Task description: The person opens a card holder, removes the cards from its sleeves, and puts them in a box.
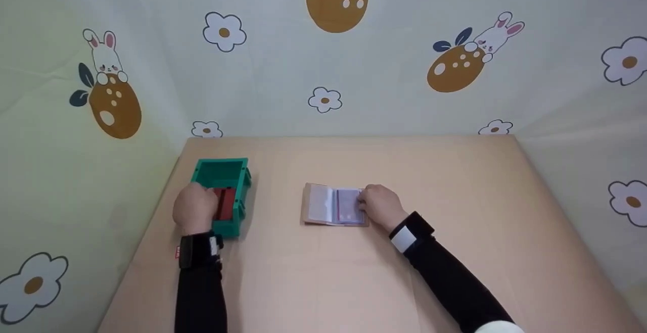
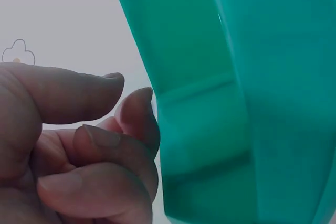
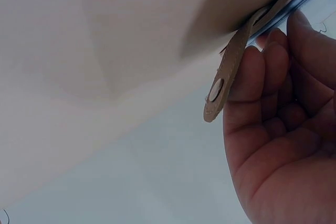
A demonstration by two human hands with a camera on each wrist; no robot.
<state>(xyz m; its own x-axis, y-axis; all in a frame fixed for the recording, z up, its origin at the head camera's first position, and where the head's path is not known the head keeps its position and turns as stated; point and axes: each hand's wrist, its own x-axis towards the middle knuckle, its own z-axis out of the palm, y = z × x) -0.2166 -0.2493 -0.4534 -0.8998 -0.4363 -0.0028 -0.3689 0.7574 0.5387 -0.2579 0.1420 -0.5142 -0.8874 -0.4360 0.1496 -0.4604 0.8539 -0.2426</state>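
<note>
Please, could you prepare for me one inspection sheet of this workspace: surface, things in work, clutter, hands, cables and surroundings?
Surface: flat tan tabletop.
Job's things: tan booklet-style card holder, open, showing clear sleeves; green rectangular plastic bin with a dark red item inside, partly hidden.
Clutter: nothing seen.
Left hand: at the bin's left side, fingers loosely curled, no object seen in its grasp; contact with the bin unclear.
Right hand: pinches the card holder's right edge.
Cables: nothing seen.
Surroundings: pale walls printed with rabbits and white flowers.
</note>
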